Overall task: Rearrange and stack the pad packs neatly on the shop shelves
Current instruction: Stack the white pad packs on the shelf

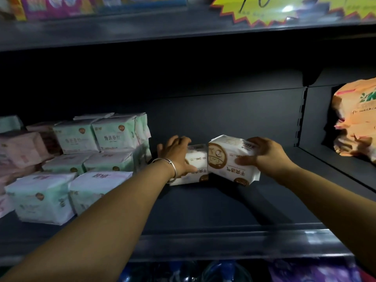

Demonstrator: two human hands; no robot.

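Note:
Two white pad packs with brown print stand side by side on the dark shelf (pixel 203 202). My left hand (pixel 176 154), with a silver bangle at the wrist, grips the left pack (pixel 196 159) from its left side, thumb on the front. My right hand (pixel 262 154) grips the right pack (pixel 225 157), thumb on its front and fingers over its top right. The right pack is tilted and touches the left one. To the left, several mint-green and white pad packs (pixel 95 147) are stacked in layers.
Pink packs (pixel 22 147) lie at the far left. Orange packs (pixel 358 119) fill the neighbouring bay beyond a slotted upright (pixel 301 119). An upper shelf edge (pixel 142 31) carries a yellow price sign (pixel 284 9). Purple and blue goods sit below the shelf lip (pixel 223 243).

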